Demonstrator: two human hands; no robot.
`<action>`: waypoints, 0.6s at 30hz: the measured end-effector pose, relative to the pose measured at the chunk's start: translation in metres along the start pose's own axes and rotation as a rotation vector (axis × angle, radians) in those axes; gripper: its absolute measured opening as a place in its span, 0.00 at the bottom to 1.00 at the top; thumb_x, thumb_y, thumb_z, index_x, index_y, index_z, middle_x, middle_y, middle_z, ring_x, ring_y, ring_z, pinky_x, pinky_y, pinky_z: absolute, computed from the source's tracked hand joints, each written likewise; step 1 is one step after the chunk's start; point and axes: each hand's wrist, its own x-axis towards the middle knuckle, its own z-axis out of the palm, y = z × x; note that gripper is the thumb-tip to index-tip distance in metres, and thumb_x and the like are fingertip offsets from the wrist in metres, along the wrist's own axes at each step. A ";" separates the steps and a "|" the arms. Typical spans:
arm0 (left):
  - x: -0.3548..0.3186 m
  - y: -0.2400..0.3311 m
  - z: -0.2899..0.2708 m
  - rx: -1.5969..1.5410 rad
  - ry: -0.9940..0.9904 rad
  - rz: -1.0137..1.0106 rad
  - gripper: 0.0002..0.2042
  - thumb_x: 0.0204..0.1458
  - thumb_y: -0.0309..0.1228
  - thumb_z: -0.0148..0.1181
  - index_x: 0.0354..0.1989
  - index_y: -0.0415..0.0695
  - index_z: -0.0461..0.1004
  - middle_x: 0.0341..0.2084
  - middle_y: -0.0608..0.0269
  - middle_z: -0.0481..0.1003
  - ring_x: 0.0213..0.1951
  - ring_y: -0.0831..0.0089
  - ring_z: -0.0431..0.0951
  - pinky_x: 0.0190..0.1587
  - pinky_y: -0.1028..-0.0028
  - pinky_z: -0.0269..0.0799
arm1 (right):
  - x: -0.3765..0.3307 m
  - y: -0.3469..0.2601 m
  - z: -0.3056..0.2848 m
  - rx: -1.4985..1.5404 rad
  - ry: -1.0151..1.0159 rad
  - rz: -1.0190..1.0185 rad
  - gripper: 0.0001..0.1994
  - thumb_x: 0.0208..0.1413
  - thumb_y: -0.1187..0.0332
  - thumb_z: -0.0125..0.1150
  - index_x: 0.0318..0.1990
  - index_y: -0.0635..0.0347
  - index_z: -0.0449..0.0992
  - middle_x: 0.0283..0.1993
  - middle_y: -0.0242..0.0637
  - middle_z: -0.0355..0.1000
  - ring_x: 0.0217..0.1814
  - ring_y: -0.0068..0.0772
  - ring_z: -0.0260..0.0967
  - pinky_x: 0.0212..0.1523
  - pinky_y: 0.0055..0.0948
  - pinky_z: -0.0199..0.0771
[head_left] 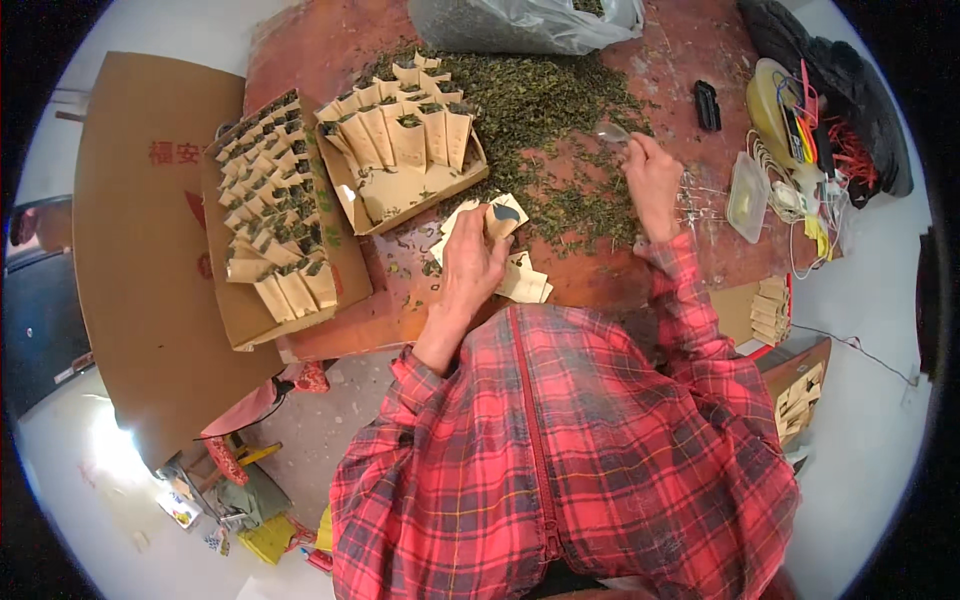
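Observation:
My left hand is wrapped round a small brown paper bag whose mouth stands open. Flat, unfilled paper bags lie beneath and beside that hand at the table's near edge. In my right hand is a spoon, its bowl over the right side of a heap of dried green leaves. What the bowl carries is too small to make out. Left of the heap, a shallow cardboard tray holds rows of upright leaf-filled bags.
A longer cardboard box packed with filled bags stands at the left. A grey plastic sack sits at the back. To the right are a black clip-like object, a clear plastic container and tangled cords. More bags fill boxes below right.

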 end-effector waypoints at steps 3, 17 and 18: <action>-0.001 0.002 0.003 -0.029 -0.006 -0.014 0.26 0.49 0.26 0.71 0.57 0.34 0.70 0.40 0.48 0.75 0.34 0.56 0.78 0.39 0.62 0.76 | 0.021 0.017 0.005 -0.176 0.064 -0.041 0.13 0.66 0.67 0.56 0.50 0.62 0.83 0.35 0.46 0.83 0.32 0.34 0.84 0.35 0.33 0.81; 0.000 0.014 0.006 -0.012 -0.025 0.008 0.26 0.50 0.23 0.69 0.58 0.36 0.69 0.39 0.48 0.72 0.34 0.55 0.76 0.39 0.61 0.75 | 0.033 -0.022 0.054 0.415 -0.156 0.233 0.15 0.67 0.68 0.57 0.52 0.68 0.82 0.34 0.39 0.83 0.28 0.23 0.79 0.26 0.24 0.78; 0.001 0.016 0.006 -0.012 -0.025 0.007 0.26 0.50 0.23 0.69 0.58 0.36 0.69 0.39 0.48 0.72 0.34 0.55 0.76 0.39 0.61 0.75 | 0.032 -0.024 0.053 0.470 -0.160 0.306 0.15 0.67 0.68 0.57 0.52 0.69 0.82 0.34 0.39 0.82 0.28 0.23 0.79 0.26 0.24 0.78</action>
